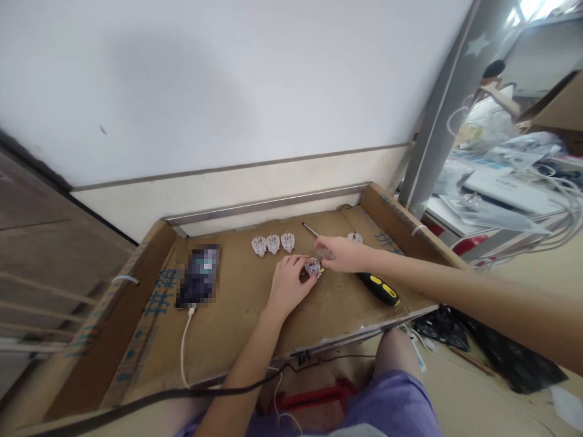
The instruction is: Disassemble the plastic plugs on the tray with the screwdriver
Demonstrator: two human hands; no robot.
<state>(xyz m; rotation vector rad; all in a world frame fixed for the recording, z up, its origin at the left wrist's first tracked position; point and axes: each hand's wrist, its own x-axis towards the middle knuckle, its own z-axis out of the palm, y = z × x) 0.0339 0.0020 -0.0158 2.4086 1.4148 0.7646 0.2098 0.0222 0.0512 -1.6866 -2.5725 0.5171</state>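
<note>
My left hand (291, 280) rests on the cardboard with thumb and fingers closed around a small white plug (312, 267), whose brass-coloured metal shows. Just right of it, my right hand (339, 254) is closed, fingertips bent down at the plug's edge. A pale, see-through bit shows at those fingertips, too unclear to name. Beneath my right forearm lies a screwdriver with a black and yellow handle (381, 288); its thin shaft emerges beyond the hand. Three white plugs (272, 243) stand in a row past my left hand. Another plug (354, 237) is partly hidden behind my right forearm.
Cardboard lines the tray-like work surface (241, 303), with raised sides left and right. A phone (199, 276) lies at left, its white cable (184, 346) running over the front edge. A black cable crosses in front. At right, another person (498, 91) is near a cluttered table.
</note>
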